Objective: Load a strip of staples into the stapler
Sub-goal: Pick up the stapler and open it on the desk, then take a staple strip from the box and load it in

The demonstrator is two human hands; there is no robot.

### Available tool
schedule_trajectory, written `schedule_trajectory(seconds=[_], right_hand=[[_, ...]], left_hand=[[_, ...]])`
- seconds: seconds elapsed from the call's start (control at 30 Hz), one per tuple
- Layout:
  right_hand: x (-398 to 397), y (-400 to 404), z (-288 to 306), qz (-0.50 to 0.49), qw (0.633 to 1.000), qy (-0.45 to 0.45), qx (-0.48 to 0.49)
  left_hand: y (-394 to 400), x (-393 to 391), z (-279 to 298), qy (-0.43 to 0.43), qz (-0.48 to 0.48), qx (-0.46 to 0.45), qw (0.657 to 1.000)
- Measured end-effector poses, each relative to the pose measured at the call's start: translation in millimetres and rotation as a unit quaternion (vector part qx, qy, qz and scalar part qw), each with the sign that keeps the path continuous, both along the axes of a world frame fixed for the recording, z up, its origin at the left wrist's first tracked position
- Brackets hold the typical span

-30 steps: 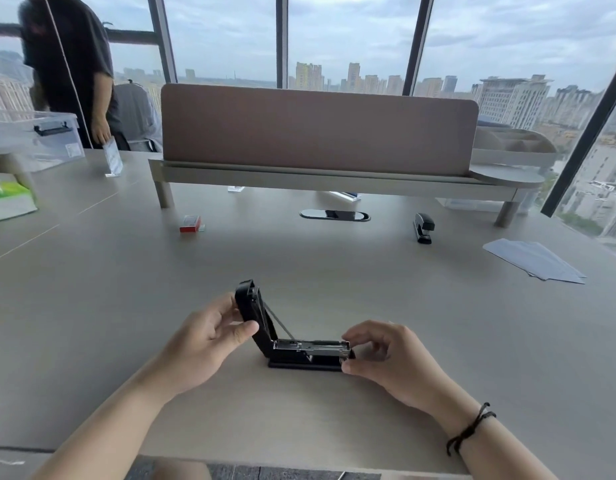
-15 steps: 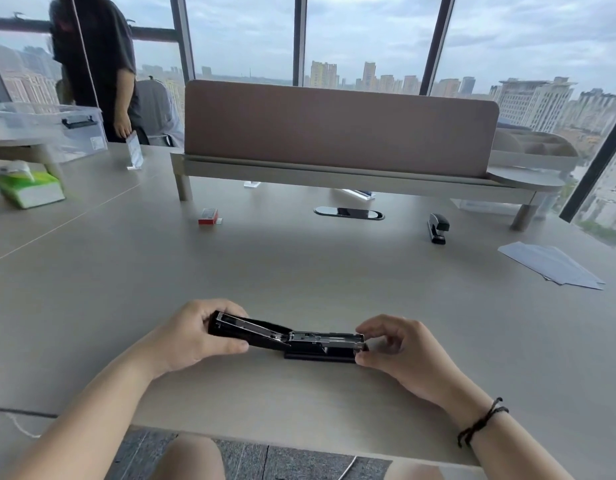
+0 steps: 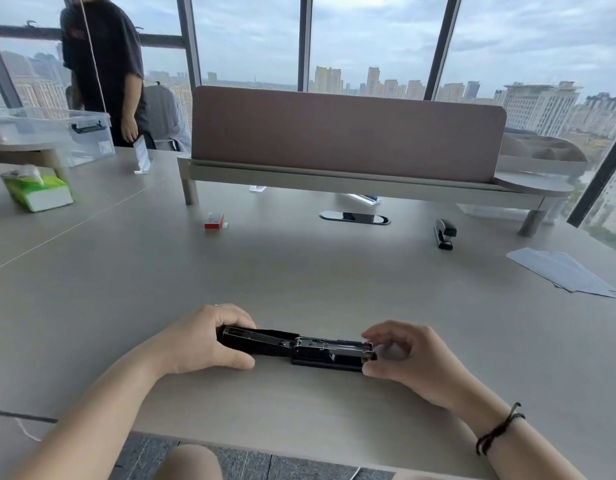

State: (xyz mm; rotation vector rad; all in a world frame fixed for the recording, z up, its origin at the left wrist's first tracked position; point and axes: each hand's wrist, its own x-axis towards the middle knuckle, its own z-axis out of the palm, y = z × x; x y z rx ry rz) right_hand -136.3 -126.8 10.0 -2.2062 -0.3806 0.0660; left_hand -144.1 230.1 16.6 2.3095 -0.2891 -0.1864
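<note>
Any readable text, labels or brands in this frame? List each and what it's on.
None can be read.
Red staple box: print too small.
Label on clear bin: blurred.
Green tissue pack: no legible text.
Dark shirt: reddish print, blurred.
Open stapler: no marking visible.

A: What is crowding the opened stapler (image 3: 296, 346) right now?

B: The left hand (image 3: 202, 341) is wrapping its flipped-back lid end, and the right hand (image 3: 408, 358) is pinching the magazine end, so both ends are being blocked. Only the top of the middle is staying reachable.

A: And beyond the stapler?

B: Bare table (image 3: 299, 278) is stretching away behind it, giving a wide lane. Far behind and left of the stapler a red staple box (image 3: 214, 220) is sitting; far behind and right a second stapler (image 3: 444, 233) is standing, with paper sheets (image 3: 562, 273) lying further right. The desk divider (image 3: 348, 133) is closing off the back.
</note>
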Motion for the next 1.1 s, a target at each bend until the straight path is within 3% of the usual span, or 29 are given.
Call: schedule_trajectory(seconds=[0.1,0.2,0.5,0.63,1.1], right_hand=[[8.0,4.2,13.3,0.001,0.998,0.026,0.064],[30.8,22.2,28.5,-0.027,0.993,0.044,0.104],[140.6,148.3,36.8,0.013,0.998,0.061,0.015],[186.3,204.9,26.2,0.022,0.998,0.052,-0.031],[309.0,328.7,-10.7,-0.012,0.992,-0.042,-0.120]], left_hand=[[4.7,5.9,7.5,0.026,0.007,-0.105,0.994],[4.3,22.4,14.9,-0.023,0.086,-0.150,0.985],[8.7,108.6,13.2,-0.089,0.306,-0.263,0.911],[20.5,131.4,-5.3,-0.125,0.387,-0.243,0.881],[31.7,148.3,-15.6,-0.141,0.430,-0.381,0.806]])
